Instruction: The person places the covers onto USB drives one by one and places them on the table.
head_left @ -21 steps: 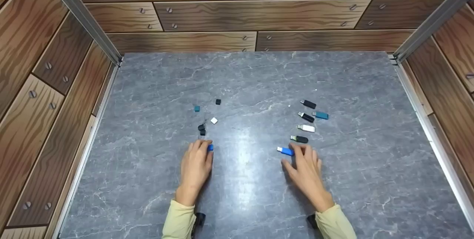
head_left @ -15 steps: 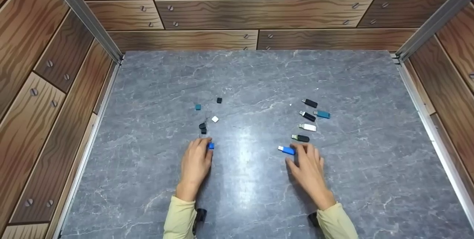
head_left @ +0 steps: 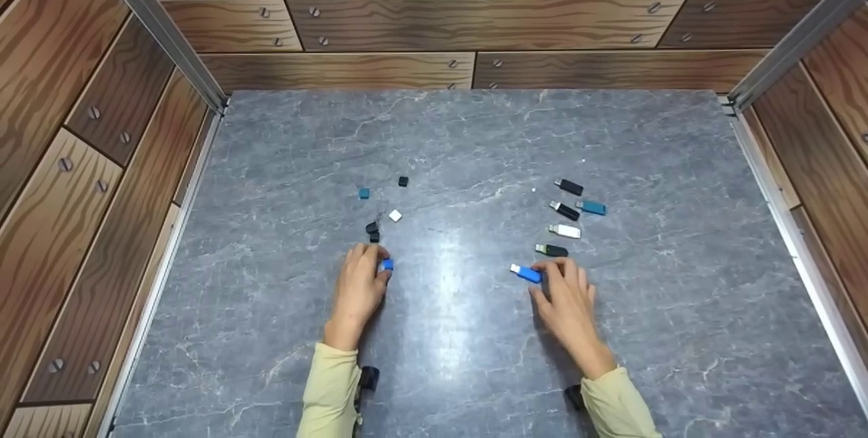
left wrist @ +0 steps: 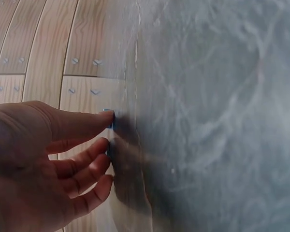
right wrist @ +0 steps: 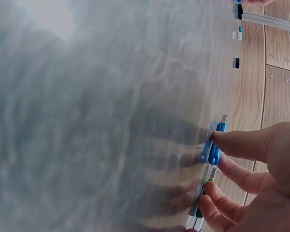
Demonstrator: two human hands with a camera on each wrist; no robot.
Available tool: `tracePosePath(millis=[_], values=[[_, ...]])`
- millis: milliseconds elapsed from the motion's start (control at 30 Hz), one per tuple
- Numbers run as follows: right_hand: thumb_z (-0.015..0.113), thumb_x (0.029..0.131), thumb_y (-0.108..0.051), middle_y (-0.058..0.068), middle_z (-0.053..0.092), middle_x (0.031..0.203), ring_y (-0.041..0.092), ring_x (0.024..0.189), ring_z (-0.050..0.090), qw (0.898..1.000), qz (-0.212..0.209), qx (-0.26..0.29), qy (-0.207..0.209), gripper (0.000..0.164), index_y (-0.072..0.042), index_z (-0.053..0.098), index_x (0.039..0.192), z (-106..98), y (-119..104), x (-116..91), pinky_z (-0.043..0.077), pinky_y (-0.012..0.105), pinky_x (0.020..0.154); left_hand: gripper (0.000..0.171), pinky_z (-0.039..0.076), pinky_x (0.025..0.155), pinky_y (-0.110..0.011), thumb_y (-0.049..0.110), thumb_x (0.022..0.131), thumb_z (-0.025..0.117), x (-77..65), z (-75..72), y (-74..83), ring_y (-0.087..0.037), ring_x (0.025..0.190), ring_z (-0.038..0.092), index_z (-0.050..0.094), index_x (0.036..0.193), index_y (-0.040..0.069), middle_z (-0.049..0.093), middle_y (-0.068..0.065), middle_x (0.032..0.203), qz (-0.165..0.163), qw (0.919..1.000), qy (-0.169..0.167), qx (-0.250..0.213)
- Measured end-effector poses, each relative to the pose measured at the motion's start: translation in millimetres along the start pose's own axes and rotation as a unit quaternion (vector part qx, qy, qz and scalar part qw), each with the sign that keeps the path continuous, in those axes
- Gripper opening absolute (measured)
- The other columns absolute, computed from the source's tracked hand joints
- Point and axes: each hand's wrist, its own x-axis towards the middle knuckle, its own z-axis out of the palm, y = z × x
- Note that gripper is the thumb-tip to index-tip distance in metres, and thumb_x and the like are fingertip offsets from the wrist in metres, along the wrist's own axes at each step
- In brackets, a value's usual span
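My left hand [head_left: 356,292] pinches a small blue USB stick cap [head_left: 387,265] between thumb and index finger. In the left wrist view the thumb covers part of the cap [left wrist: 109,119]. My right hand [head_left: 568,299] has thumb and index finger on either side of a blue USB stick [head_left: 526,273], at its rear end. Its bare metal plug points left, towards the other hand. The right wrist view has the thumb touching the blue stick [right wrist: 217,145], with the index finger behind. Just beyond this hand lies a black and green USB stick [head_left: 553,250].
Past the right hand lie a white stick [head_left: 565,231], a teal stick [head_left: 592,207] and two black sticks [head_left: 564,211]. Beyond the left hand sit a white cap [head_left: 395,215], a teal cap [head_left: 364,193] and black caps [head_left: 403,182]. Wood-patterned walls [head_left: 380,21] surround the grey marbled tabletop [head_left: 468,140].
My right thumb has moved in towards the blue stick, which has turned slightly. The left hand stays at the blue cap. The whole head view has shifted a little upwards.
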Motion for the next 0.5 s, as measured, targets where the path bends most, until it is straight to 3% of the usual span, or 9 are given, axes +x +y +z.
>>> tracePosePath(millis=[500], values=[[0.074,0.098,-0.013,0.019,0.054,0.132,0.037,0.115,0.046,1.000,0.009,0.014,-0.001,0.026,-0.005,0.067,0.121,0.4,2.3,3.4,0.036,0.050,0.092,0.018,0.051,0.086,-0.047,-0.001,0.084,0.083,2.7,0.1,-7.2,-0.030,0.092,0.061,0.071,0.097,0.002,0.067,-0.014,0.096,0.017,0.9994,-0.001,-0.030]])
